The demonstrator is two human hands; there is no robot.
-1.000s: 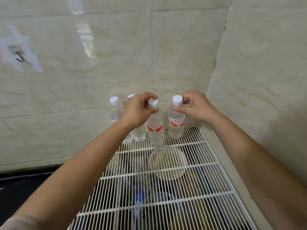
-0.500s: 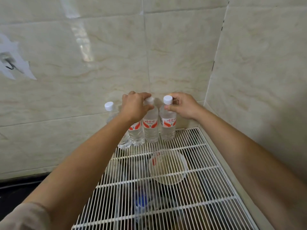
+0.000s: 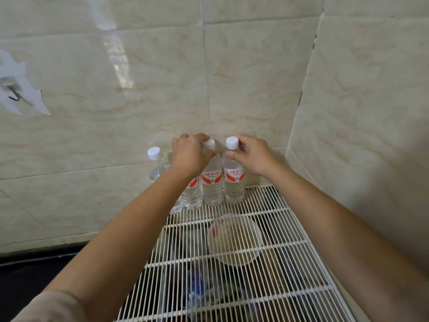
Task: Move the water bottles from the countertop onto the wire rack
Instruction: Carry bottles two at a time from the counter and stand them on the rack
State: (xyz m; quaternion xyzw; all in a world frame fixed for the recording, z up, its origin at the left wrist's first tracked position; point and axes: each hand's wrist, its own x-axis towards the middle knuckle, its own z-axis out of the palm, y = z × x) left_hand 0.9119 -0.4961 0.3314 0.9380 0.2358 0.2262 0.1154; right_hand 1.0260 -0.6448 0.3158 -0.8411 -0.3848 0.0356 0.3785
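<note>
Head view, looking down onto a white wire rack [image 3: 285,231] tucked into the corner of two pale tiled walls. Along the back edge of the rack, hard against the wall, four clear water bottles in a row, upright, white-capped, close side by side.

Around the third bottle [image 3: 211,180], the left hand [image 3: 189,158]: fingers [image 3: 197,137] curled over the cap and neck from behind, thumb laid across the shoulder in front, a closed grip, with the base down on the wires.

On the rightmost bottle [image 3: 234,177], the right hand [image 3: 254,156]: thumb and forefinger pinched on the neck just under the cap, the other fingers loosely bent beside it, base likewise on the wires. Between these two bottles, hardly any gap at the shoulders.

Of the second bottle [image 3: 191,196], only the lower body and a strip of red label visible, the rest behind the left wrist. At the left end, the leftmost bottle [image 3: 159,169], untouched, cap clear of the hand, lower body partly behind the left forearm. No telling whether it is on the rack or just off its edge.

Nearer the camera, a translucent bowl [image 3: 234,240] on the rack, well apart from the bottles. Beneath the wires, blurred shapes, not identifiable. At lower left, a dark table [image 3: 25,275]. On the wall at far left, a small hook [image 3: 14,95].
</note>
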